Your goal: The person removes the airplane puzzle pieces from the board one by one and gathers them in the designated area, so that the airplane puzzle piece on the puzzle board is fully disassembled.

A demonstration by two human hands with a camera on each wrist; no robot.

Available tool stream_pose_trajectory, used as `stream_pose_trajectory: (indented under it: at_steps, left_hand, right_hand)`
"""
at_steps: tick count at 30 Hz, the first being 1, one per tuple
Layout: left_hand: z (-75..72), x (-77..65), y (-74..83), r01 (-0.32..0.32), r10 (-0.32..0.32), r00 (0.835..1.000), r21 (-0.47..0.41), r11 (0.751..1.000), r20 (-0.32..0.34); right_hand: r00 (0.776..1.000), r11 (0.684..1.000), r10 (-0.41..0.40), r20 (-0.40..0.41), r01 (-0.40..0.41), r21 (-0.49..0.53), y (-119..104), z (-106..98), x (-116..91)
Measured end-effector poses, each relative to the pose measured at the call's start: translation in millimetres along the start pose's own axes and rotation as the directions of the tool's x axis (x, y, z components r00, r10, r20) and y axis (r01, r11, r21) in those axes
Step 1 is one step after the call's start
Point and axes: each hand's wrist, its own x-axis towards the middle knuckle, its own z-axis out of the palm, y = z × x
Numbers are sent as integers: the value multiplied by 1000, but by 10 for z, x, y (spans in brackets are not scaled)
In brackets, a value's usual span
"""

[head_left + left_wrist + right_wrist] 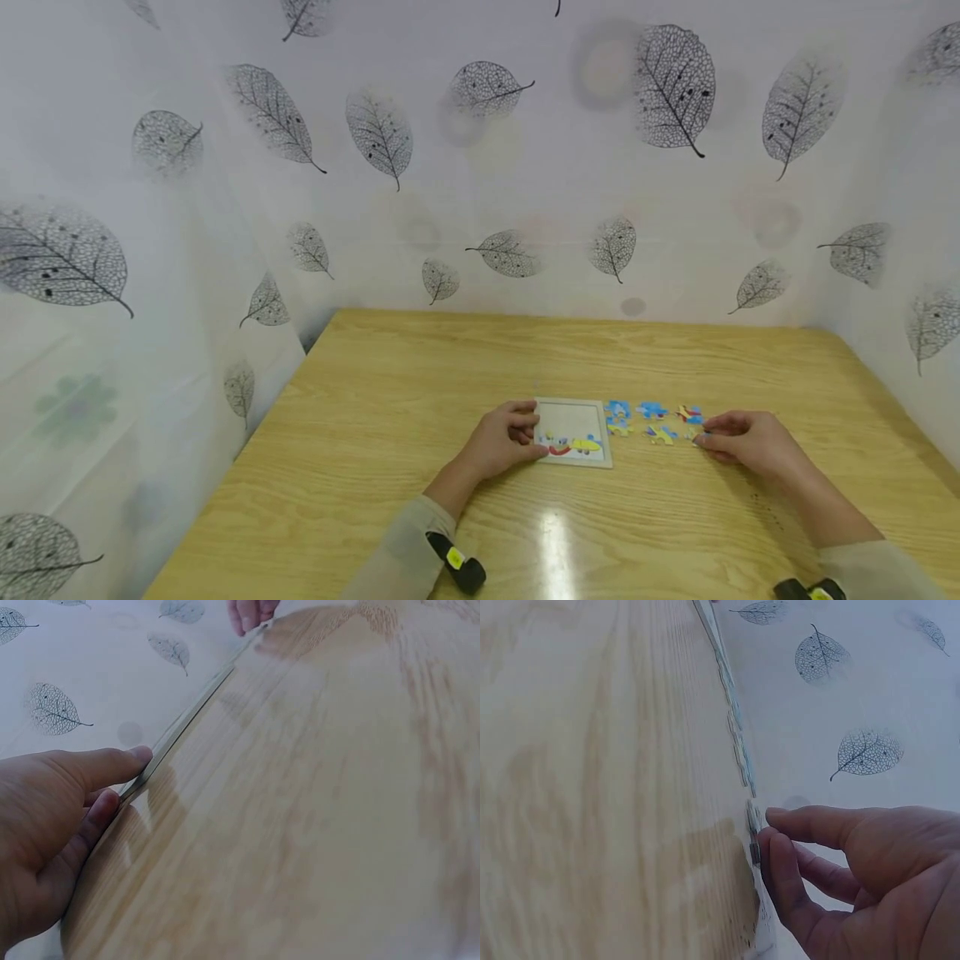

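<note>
Tray [572,421] flat on table [390,392], pieces [652,410] just to its right. My left hand [497,440] grips the tray's left edge; if slack, it may skid. Right hand [757,443] narrow at an end piece [753,825], pinched or not I can't tell; careless sideways brushing could scatter neighbours.

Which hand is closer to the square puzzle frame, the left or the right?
The left. The left hand grips the left side of the puzzle frame; the right hand is apart from it, at the right end of the loose puzzle pieces.
</note>
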Motion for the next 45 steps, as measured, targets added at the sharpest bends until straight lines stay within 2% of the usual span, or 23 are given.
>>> stream_pose_trajectory:
  at_steps: [9, 16, 25, 32, 39, 45]
  left_hand:
    - [14, 10, -21, -4, 5, 1000, -8, 1000, 11]
    - [8, 12, -30, -3, 3, 1000, -26, 1000, 19]
    - [-1, -3, -13, -9, 9, 1000, -31, 999, 19]
    - [-2, -1, -25, -2, 2, 1000, -27, 1000, 18]
    - [9, 8, -39, 10, -9, 1000, -26, 1000, 19]
    - [6, 18, -22, 13, -13, 1000, -10, 1000, 10]
  right_hand:
    - [999, 996, -40, 5, 40, 84, -84, 124, -6]
    - [994, 987, -78, 71, 67, 147, -181, 271, 47]
    - [988, 986, -86, 129, 65, 154, -317, 472, 114]
    - [975, 978, -129, 179, 95, 185, -432, 656, 160]
    - [971, 977, -139, 195, 101, 190, -554, 818, 190]
    - [956, 976, -172, 237, 132, 173, -666, 963, 235]
